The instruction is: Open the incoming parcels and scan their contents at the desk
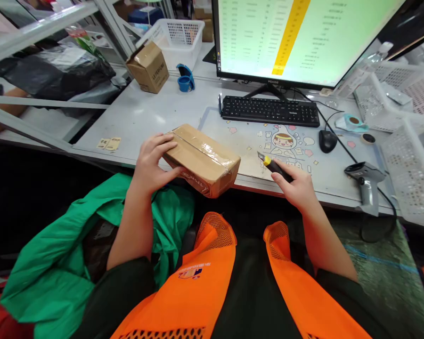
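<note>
A brown cardboard box [207, 155], taped along its top, is tilted at the table's front edge. My left hand [153, 162] grips its left end, fingers on top and thumb along the near side. Clear tape shines on the top and wraps over the right end. In my right hand [295, 183] is a black and yellow utility knife [277, 168], its blade out and pointing left toward the box. A gap separates the blade from the cardboard.
Behind stand a monitor [304, 42], keyboard [270, 110] and mouse [327, 141]. A barcode scanner [367, 183] and white baskets [406, 165] are at right. Back left are a small open carton [150, 68], a blue tape dispenser [185, 80] and a metal rack [45, 101].
</note>
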Tool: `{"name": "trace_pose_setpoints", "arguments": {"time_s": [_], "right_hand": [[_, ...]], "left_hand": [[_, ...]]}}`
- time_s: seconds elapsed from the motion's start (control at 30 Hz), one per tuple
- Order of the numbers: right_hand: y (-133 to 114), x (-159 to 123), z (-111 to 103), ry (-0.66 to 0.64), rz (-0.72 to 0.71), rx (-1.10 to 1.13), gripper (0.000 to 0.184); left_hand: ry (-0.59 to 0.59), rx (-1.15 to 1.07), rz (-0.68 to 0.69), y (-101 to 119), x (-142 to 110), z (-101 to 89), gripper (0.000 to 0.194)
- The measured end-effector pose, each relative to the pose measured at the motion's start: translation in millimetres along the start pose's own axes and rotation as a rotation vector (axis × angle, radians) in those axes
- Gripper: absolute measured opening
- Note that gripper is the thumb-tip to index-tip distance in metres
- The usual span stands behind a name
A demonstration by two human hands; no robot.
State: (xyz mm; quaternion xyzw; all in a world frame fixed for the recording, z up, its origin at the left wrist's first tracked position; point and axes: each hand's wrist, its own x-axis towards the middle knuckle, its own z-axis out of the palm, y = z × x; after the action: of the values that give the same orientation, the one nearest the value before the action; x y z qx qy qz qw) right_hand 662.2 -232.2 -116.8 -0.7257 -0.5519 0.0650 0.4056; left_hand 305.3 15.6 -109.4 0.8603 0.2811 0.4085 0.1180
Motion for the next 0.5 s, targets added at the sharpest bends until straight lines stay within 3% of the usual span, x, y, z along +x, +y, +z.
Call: {"name": "trace_pose_setpoints", "arguments": {"time_s": [0.1, 0.2, 0.3, 0.4, 0.5], "right_hand": [[-14, 3, -16, 0.064, -0.019, 0.011, 0.052], [-50, 14, -35, 0.058, -0.114, -0.099, 0.052], [-94, 31, -42, -0.091, -0.235, -0.291, 0.049], [-125, 50, -34, -0.245, -0.317, -0.491, 0.041], [-140, 66, -17, -0.301, -0.347, -0.599, 0.036]], "left_hand": [[0.128, -0.039, 0.044, -3, -2, 10.7, 0.055], [0.323, 0.049, -0.015, 35, -11, 55.3, 0.048], [0.380, 0.087, -0.023, 78, -20, 93.2, 0.034], [0.404, 0.099, 0.009, 95, -24, 106.1, 0.028], [0.426, 0.103, 0.026, 92, -25, 105.8, 0.029]]}}
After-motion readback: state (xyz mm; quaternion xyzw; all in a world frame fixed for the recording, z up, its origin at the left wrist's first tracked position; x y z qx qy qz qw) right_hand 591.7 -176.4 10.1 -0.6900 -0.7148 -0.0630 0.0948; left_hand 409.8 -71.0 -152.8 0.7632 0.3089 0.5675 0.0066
